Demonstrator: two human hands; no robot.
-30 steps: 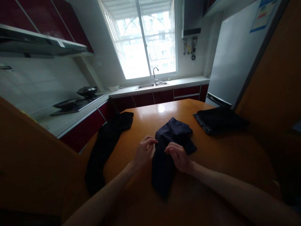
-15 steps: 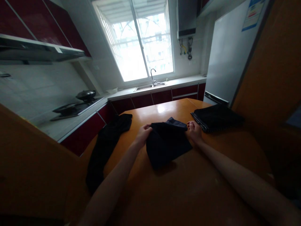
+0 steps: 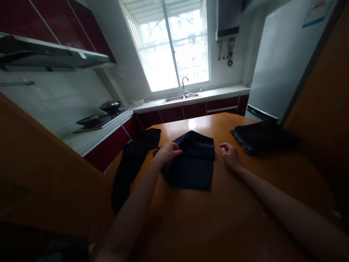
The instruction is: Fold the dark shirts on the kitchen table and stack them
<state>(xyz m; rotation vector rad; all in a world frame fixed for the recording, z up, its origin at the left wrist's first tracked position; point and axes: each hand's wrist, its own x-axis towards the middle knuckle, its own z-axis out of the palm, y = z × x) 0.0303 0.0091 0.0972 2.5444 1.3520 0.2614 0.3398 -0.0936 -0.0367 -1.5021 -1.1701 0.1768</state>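
Note:
A dark navy piece of clothing (image 3: 191, 171) lies partly folded on the table in front of me; its exact kind does not show. My left hand (image 3: 168, 152) pinches its upper left part, lifting the fabric into a peak. To the right of the cloth, my right hand (image 3: 230, 156) hovers with fingers curled in and nothing visible in them, a small gap away from the fabric. Further left stretches a long black garment (image 3: 131, 160), partly behind my left forearm. A folded black cloth stack (image 3: 265, 137) rests at the right.
The wooden table (image 3: 191, 218) has a curved edge. Beyond it are a counter with a sink (image 3: 174, 98), a tap (image 3: 184, 85) and a stove with a lidded pan (image 3: 110, 106). A fridge (image 3: 283, 54) stands at the back right, and a wooden panel (image 3: 40, 156) at left.
The navy clothing has come down flatter on the table, its right side released by my right hand. My left hand keeps its hold. The view has shifted slightly left.

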